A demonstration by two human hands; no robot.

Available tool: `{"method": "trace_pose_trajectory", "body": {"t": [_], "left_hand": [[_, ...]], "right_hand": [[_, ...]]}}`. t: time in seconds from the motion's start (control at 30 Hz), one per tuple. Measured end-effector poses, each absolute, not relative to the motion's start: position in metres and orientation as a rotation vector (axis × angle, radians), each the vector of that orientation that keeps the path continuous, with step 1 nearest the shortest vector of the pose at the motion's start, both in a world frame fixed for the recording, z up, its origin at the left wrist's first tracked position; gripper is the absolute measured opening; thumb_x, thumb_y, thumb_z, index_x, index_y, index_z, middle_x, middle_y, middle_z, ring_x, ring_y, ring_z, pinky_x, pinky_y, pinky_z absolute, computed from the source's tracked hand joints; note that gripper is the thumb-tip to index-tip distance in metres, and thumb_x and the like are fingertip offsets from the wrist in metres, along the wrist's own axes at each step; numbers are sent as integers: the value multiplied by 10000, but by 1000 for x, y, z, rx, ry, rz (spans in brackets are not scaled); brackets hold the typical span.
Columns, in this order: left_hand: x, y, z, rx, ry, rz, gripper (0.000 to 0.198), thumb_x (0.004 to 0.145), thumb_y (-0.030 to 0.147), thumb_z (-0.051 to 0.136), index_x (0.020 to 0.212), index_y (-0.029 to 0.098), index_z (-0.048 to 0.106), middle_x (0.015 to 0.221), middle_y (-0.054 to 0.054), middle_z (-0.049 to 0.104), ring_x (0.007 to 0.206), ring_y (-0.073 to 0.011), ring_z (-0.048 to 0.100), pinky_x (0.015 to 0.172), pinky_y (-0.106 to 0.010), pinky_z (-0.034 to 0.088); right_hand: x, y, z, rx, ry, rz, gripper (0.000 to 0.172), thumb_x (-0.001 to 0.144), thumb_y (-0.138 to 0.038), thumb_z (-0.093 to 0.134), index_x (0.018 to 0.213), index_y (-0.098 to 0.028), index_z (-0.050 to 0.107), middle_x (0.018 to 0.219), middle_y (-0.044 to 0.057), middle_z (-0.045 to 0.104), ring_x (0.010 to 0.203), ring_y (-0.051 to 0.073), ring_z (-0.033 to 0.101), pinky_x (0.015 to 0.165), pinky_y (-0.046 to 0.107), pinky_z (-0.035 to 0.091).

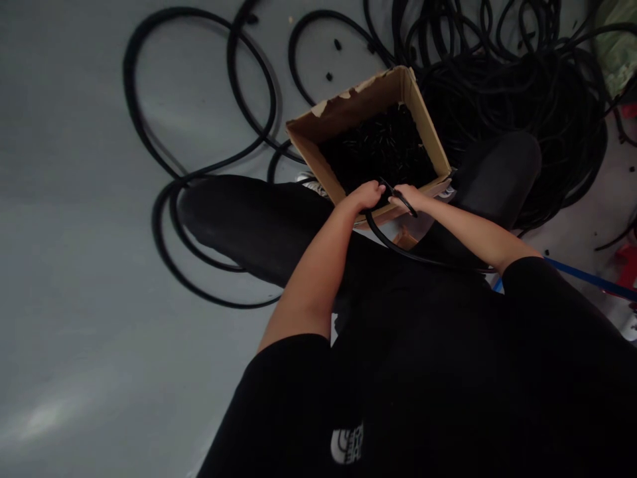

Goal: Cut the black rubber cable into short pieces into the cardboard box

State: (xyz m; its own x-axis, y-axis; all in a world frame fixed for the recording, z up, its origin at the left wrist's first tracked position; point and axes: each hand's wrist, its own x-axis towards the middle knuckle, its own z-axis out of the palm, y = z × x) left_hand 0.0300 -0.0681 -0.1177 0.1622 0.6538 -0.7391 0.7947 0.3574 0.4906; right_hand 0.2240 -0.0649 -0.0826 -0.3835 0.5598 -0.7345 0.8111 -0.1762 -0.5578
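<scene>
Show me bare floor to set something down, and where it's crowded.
The widest bare patch: grey floor at picture left, bordered by black loops and the left leg. A smaller one lies inside the upper-left loop. Crowded: upper right, under the tubing pile, and the cardboard box holding small black pieces, left hand and right hand at its near edge.

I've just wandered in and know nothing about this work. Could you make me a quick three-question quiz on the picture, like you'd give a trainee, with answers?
1. What tool does the right hand hold?
2. Fill in: the ____ hand grips the black hose at the near edge of the cardboard box.
3. True or false: the big heap of coiled hose lies inside that box.

Key:
1. What looks like scissors.
2. Left hand.
3. False: it lies on the floor beside the box, which holds many short black pieces.
</scene>
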Motion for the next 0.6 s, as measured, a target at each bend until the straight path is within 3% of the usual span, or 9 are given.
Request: {"method": "trace_pose_trajectory", "body": {"t": [0.13, 0.23, 0.33, 0.5, 0.6], "left_hand": [[28, -67, -115, 1341, 1566, -119, 359, 1235, 371, 571, 1319, 105, 797, 1392, -297, 858, 1361, -415, 815, 1206, -439, 584], [25, -66, -110, 1368, 1585, -49, 385, 1229, 360, 540, 1407, 101, 760, 1513, -305, 822, 1435, -429, 786, 1273, -495, 579], [22, -64, -106, 1381, 1612, -1, 398, 1228, 393, 527, 1412, 111, 740, 1526, -302, 817, 1454, -435, 772, 1299, -518, 578], [15, -55, -91, 1310, 1759, 85, 437, 1263, 546, 566, 1428, 167, 706, 1459, -299, 839, 1531, -468, 775, 1326, -560, 579], [5, -51, -69, 1207, 1928, 175, 474, 1307, 545, 497, 1549, 165, 643, 1614, -312, 796, 1661, -467, 725, 1386, -582, 557]], "right_hand": [[225, -65, -76, 1630, 1573, -1765, 221, 1214, -158, 626, 1008, -237, 614, 635, -39, 580, 592, 185, 625, 580, 249, 482], [225, -66, -72, 1645, 1539, -1943, 238, 1192, -89, 650, 1013, -234, 589, 659, -51, 571, 612, 154, 599, 552, 201, 460], [224, -66, -67, 1646, 1419, -2116, 236, 1203, -107, 714, 1057, -231, 576, 721, -47, 621, 650, 147, 650, 570, 177, 506], [219, -65, -41, 1515, 1075, -2418, 243, 1199, -282, 846, 1191, -230, 608, 899, 28, 801, 771, 186, 811, 636, 205, 621], [220, -78, -18, 1439, 1014, -2538, 340, 1103, -304, 942, 1222, -227, 633, 938, 42, 849, 798, 205, 853, 697, 244, 683]]}}
